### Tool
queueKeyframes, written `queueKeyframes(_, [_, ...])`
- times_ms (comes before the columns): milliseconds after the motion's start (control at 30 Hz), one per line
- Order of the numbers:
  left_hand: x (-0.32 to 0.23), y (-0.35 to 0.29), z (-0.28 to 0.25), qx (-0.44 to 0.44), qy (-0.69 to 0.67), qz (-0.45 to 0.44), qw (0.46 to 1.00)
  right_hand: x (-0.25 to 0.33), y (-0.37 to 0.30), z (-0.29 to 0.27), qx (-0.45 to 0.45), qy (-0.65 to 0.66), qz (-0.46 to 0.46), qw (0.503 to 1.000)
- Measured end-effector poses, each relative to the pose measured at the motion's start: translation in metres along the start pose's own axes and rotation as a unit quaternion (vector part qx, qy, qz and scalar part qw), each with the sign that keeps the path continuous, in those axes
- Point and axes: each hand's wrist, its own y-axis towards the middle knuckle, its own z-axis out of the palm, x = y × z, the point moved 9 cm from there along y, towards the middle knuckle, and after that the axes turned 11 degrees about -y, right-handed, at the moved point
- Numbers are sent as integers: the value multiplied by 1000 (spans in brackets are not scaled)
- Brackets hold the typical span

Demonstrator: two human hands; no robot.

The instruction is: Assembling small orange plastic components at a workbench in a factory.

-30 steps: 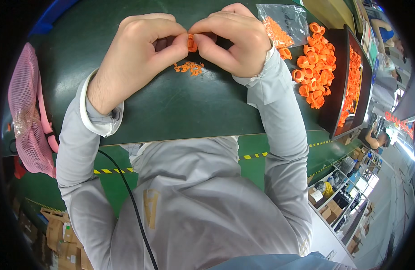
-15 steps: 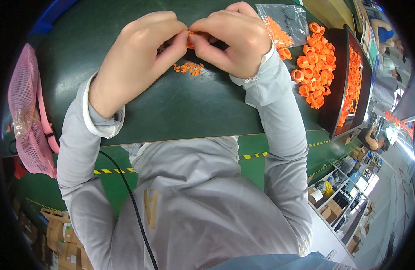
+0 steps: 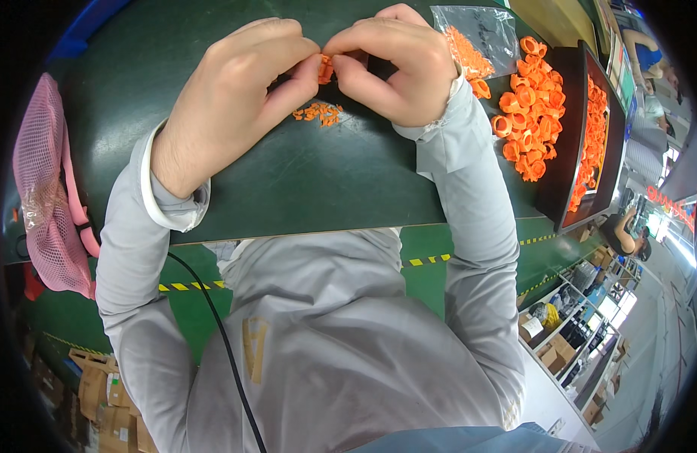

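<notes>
Between my two hands, over the far part of the green table (image 3: 288, 189), is a small orange plastic part (image 3: 326, 69). My left hand (image 3: 250, 83) pinches it from the left with thumb and forefinger. From the other side, the fingertips of my right hand (image 3: 397, 68) close on its right edge; whether something tiny sits between them I cannot make out. Just below the fingers lies a little heap of small orange pieces (image 3: 318, 113). My fingers hide much of the part.
To the right are a clear bag of small orange pieces (image 3: 469, 57), a pile of orange ring-like parts (image 3: 531, 113) and a dark tray (image 3: 548, 204) holding more orange parts. A pink mesh cap-like item (image 3: 43, 189) lies at the left edge. A black cable (image 3: 224, 325) crosses my front.
My right hand has shifted slightly right, its fingertips moving a little off the left hand's. More of the orange part now shows between them.
</notes>
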Motion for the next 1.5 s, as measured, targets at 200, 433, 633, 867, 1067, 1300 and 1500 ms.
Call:
queueKeyframes(200, [-1,0,-1,2,-12,-3,1000,-2,0,2,16,24,-1,1000])
queueKeyframes(433, [-6,4,1,6,-24,24,999,-9,-13,9,-26,7,-144,989])
queueKeyframes(633, [-6,2,-2,-2,-23,48,999,-7,-2,1,27,79,10,996])
queueKeyframes(867, [1,4,4,31,-52,25,998,-1,-15,13,21,-86,-196,977])
queueKeyframes(1067, [5,2,2,13,-96,-30,995,-8,-2,1,10,14,-97,995])
queueKeyframes(1300, [16,-1,-10,-82,-142,-88,983,-18,-13,11,51,168,101,979])
queueKeyframes(1500, [39,-8,-3,-120,-310,-210,920,-12,-10,-1,-4,34,42,999])
